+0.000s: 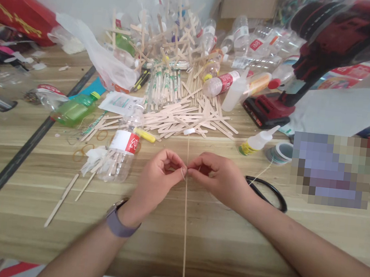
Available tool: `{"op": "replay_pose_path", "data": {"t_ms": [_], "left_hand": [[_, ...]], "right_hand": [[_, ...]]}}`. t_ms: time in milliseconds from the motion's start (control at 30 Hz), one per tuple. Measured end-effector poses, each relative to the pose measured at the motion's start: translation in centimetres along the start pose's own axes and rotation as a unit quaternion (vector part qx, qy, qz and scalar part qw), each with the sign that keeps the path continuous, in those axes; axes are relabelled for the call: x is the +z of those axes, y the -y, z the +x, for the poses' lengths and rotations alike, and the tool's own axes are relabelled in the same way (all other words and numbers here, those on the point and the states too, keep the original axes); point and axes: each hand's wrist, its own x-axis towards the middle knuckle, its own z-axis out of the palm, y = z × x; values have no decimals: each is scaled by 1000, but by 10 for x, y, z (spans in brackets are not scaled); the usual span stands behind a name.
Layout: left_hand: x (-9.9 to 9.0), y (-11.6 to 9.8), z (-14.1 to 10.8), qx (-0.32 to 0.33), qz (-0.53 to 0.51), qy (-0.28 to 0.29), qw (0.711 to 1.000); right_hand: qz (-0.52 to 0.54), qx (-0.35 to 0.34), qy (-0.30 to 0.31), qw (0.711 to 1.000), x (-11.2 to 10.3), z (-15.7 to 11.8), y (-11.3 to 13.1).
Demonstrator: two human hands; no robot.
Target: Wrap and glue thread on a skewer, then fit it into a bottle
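A thin bamboo stick [185,226] runs lengthwise between my hands, one end near a white bottle cap [189,131] and the other close to my body. A small loop of thin string [183,172] shows at the stick, by my fingertips. My left hand [161,173] is closed, thumb and index finger pinching the string on the stick's left side. My right hand [216,175] pinches from the right side, fingertips almost meeting the left ones. What exactly lies between the right fingertips is mostly hidden. More string leads from a grey-blue roll [280,153] toward my right forearm.
Left of my hands stand a clear plastic bottle [116,166] and a yellow utility knife [145,134]. Many craft sticks [180,116] lie beyond. On the right are a glue bottle [255,143], black-handled scissors [270,193] and a cordless drill [274,108]. A dark bar [21,156] crosses the left side.
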Motion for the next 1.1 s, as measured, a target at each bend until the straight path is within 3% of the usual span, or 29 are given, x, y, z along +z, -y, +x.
{"op": "replay_pose_path", "data": {"t_ms": [500, 833, 967, 1100], "left_hand": [[1, -2, 0, -8, -13, 12, 1000], [5, -4, -1, -7, -2, 5, 1000], [5, -5, -2, 3, 53, -4, 999], [5, -2, -4, 68, 172, -26, 982]], "right_hand": [[-45, -35, 19, 998, -3, -1, 0], [-79, -72, -38, 994, 9, -3, 3], [-77, -83, -47, 992, 11, -3, 2], [-63, -93, -51, 992, 12, -2, 3]]}}
